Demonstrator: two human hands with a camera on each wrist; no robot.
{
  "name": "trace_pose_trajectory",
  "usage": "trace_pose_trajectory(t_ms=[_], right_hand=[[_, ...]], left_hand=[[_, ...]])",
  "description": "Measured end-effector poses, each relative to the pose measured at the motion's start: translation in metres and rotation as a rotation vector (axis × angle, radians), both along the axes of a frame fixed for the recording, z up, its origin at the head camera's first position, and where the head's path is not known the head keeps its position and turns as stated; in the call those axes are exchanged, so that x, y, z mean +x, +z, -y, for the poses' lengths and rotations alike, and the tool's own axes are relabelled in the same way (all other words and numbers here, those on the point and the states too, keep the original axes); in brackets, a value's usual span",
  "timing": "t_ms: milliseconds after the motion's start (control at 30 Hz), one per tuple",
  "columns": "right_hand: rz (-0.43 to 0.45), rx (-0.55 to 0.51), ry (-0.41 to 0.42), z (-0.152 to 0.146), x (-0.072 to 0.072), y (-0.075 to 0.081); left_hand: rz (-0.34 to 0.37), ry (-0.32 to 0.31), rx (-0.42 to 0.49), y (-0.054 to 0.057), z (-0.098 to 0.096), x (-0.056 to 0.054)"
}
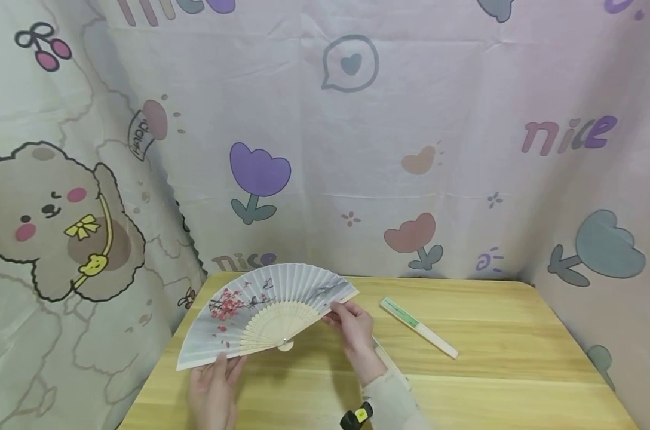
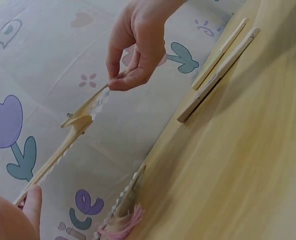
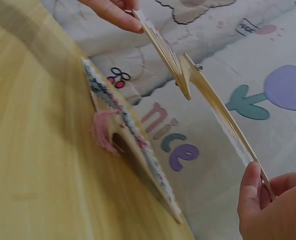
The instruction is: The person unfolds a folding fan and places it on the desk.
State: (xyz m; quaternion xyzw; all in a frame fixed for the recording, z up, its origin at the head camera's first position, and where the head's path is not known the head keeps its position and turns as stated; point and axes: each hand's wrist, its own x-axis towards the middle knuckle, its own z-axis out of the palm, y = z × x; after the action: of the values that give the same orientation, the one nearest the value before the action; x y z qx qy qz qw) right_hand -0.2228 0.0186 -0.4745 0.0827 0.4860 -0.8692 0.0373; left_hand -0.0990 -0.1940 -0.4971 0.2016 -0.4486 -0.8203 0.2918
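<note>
My left hand (image 1: 214, 391) pinches the lower-left edge of an open folding fan of pale pleated leaf, red painted blossoms and cream wooden ribs (image 1: 282, 319). My right hand (image 1: 352, 331) pinches its other edge, thumb against fingers, around 2 o'clock from the pivot. I hold the fan spread above the table, its curved rim arching towards 11 o'clock.

Partly under my right forearm, at 5 o'clock from that hand, lies a slim pale stick (image 1: 395, 364). At 3 o'clock, well inside the table's right edge, is a slim cream stick with a green label (image 1: 419, 327); there is room to move between it and that edge.

Beyond my fan, the wrist views show a second open fan with a pink tassel (image 3: 145, 162) near the rim of the yellow wood-grain table (image 1: 497, 340). At 12 o'clock, behind the far edge, hangs a pale printed cloth (image 1: 330, 131).
</note>
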Motion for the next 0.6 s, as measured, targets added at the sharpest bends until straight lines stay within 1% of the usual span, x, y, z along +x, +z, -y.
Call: trace_pose_trajectory(t_ms=[167,200,267,367,433,500,533,600], right_hand=[[-0.007,0.024,0.033,0.01,0.004,-0.009],[-0.007,0.025,0.039,0.012,0.005,-0.011],[-0.001,0.03,0.052,0.016,0.007,-0.016],[0.001,0.047,0.065,0.02,0.01,-0.024],[-0.008,0.066,0.072,0.022,0.011,-0.029],[-0.016,0.084,0.077,0.024,0.012,-0.034],[-0.015,0.093,0.079,0.026,0.013,-0.036],[-0.009,0.12,0.084,0.028,0.014,-0.04]], left_hand=[[-0.017,0.038,0.086,-0.013,0.008,0.008],[-0.006,0.042,0.095,-0.016,0.01,0.01],[0.035,0.045,0.101,-0.021,0.014,0.015],[0.146,0.041,0.067,-0.027,0.018,0.02],[0.201,0.027,0.041,-0.033,0.022,0.022],[0.233,0.001,0.042,-0.038,0.026,0.023],[0.226,-0.025,0.061,-0.042,0.029,0.024],[0.176,-0.114,0.173,-0.05,0.039,0.027]])
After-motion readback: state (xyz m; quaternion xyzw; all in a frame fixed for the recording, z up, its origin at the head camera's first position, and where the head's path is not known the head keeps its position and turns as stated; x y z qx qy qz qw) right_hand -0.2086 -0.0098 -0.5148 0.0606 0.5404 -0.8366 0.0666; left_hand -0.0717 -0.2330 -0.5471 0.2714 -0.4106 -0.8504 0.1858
